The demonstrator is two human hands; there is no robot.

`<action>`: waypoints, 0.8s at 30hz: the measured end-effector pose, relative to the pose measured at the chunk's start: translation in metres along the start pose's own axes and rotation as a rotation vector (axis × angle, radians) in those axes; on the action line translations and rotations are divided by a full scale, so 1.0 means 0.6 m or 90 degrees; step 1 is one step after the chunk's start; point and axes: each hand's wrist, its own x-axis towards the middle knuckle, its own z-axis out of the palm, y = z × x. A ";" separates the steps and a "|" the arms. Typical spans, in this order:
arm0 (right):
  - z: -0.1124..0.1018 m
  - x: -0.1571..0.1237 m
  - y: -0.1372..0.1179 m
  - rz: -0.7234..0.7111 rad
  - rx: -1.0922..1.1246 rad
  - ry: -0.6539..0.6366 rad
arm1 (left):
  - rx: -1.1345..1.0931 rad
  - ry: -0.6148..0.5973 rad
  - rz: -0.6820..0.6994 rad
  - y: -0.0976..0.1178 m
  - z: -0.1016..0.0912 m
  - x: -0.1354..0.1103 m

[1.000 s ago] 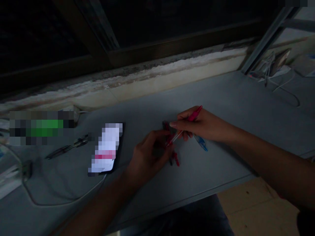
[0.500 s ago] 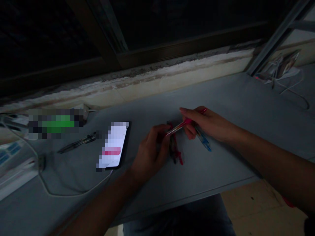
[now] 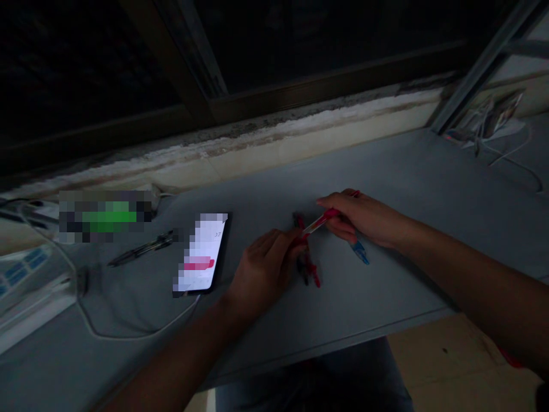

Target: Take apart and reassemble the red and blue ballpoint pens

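Note:
My right hand (image 3: 364,217) is closed round a red pen (image 3: 319,223) and holds it slanting down to the left above the grey table (image 3: 407,171). A blue pen (image 3: 359,252) sticks out below that hand. My left hand (image 3: 261,269) is curled with its fingertips pinched at the red pen's lower tip. Several red and dark pens (image 3: 307,266) lie on the table just beside my left hand's fingers.
A lit phone (image 3: 201,254) lies left of my left hand, with a white cable (image 3: 128,335) running from it. A dark pen (image 3: 141,249) lies further left. Cables and papers (image 3: 493,126) sit at the far right. The table's front edge runs below my arms.
My left hand moved up to the red pen's tip and closed on it. My right hand lowered the pen slightly. The view shifted a little to the left.

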 end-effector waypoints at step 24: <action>-0.038 -0.009 -0.022 -0.181 -0.124 -0.196 | -0.463 -0.202 -0.301 -0.011 -0.007 0.010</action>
